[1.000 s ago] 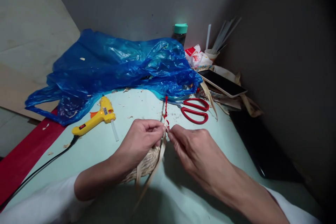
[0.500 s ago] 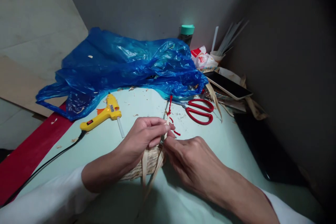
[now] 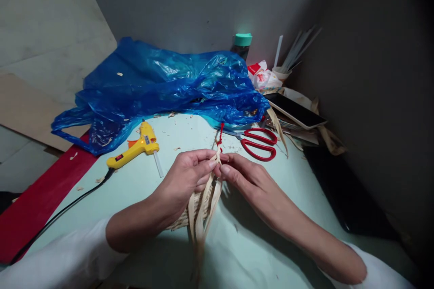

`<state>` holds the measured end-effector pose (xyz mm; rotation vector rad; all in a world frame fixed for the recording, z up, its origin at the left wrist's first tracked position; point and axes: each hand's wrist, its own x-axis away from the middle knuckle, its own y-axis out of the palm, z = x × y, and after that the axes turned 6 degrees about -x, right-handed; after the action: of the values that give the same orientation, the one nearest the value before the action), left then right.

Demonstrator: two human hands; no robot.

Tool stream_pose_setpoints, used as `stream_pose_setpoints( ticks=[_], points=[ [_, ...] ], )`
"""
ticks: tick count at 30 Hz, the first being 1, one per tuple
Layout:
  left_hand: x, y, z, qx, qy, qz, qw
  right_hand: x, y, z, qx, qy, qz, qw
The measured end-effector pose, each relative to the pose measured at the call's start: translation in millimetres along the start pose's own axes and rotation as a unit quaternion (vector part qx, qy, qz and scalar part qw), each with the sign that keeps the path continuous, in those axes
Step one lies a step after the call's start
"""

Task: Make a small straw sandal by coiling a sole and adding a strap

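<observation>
My left hand (image 3: 185, 177) and my right hand (image 3: 244, 176) meet at the middle of the pale green table (image 3: 145, 198). Both pinch the same bundle of tan straw strips (image 3: 203, 205), which hangs down toward me. A red cord (image 3: 220, 134) rises from between the fingertips. Under my left hand lies a woven straw piece (image 3: 183, 219), mostly hidden by the hand and the strips.
A yellow glue gun (image 3: 135, 149) with a black cable lies to the left. Red scissors (image 3: 259, 143) lie just beyond my right hand. A crumpled blue plastic bag (image 3: 162, 86) fills the back. A phone (image 3: 294, 110), a green-capped bottle (image 3: 242, 44) and a cup of sticks (image 3: 283, 65) stand in the right corner.
My right hand slid down, then came back up to the left fingertips. The loose red cord end is now tucked in. More straw strips are gathered between the hands.
</observation>
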<state>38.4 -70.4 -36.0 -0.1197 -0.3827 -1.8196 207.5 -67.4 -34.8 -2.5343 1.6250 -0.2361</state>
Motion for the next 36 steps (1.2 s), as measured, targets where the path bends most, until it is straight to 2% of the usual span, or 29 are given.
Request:
stream_pose_setpoints(
  ticks=[1,3,5,6,8,11,15,19,23,26,27,32,34,36],
  points=[
    [0.5,1.0,-0.3,0.002,-0.002,-0.001,1.0,-1.5,1.0,1.7,-0.083,0.011,-0.023,0.996],
    [0.8,3.3,-0.8,0.01,-0.005,-0.003,1.0,-4.5,4.2,5.3,-0.24,0.05,-0.055,0.968],
    [0.7,5.6,-1.5,0.021,-0.005,-0.01,1.0,-7.3,7.6,8.8,-0.324,0.09,-0.06,0.94],
    [0.6,6.4,-2.0,0.024,-0.005,-0.011,1.0,-8.4,8.7,10.4,-0.33,0.105,-0.056,0.936],
    [0.6,7.1,-3.1,0.026,-0.004,-0.017,1.0,-10.2,9.2,13.1,-0.294,0.113,-0.047,0.948],
    [1.5,6.0,-4.9,0.018,-0.005,-0.029,0.999,-10.7,5.5,15.1,-0.205,0.079,-0.045,0.975],
    [4.1,3.5,-4.9,-0.03,-0.008,-0.033,0.999,-8.1,-0.7,13.6,-0.136,0.058,-0.043,0.988],
    [7.6,1.6,3.4,-0.163,0.002,0.01,0.987,-4.8,-2.0,10.1,-0.042,0.026,0.005,0.999],
    [11.2,-0.3,14.5,-0.341,0.059,0.079,0.935,-2.6,-1.7,5.7,0.017,-0.005,0.04,0.999],
    [12.9,-0.7,20.4,-0.443,0.129,0.11,0.88,-2.5,-1.6,4.5,0.02,0.0,0.042,0.999],
    [13.1,-0.4,21.6,-0.456,0.142,0.115,0.871,-2.9,-1.5,4.9,0.019,0.001,0.043,0.999],
    [14.1,6.2,16.9,-0.416,0.101,0.092,0.899,-5.0,0.0,8.2,-0.058,-0.01,0.019,0.998],
    [15.5,9.5,9.3,-0.445,0.148,0.096,0.878,-4.8,0.8,8.4,-0.113,0.013,0.008,0.993],
    [17.4,11.6,1.2,-0.492,0.215,0.089,0.839,-4.1,1.6,8.2,-0.148,0.041,0.002,0.988]
  ],
)
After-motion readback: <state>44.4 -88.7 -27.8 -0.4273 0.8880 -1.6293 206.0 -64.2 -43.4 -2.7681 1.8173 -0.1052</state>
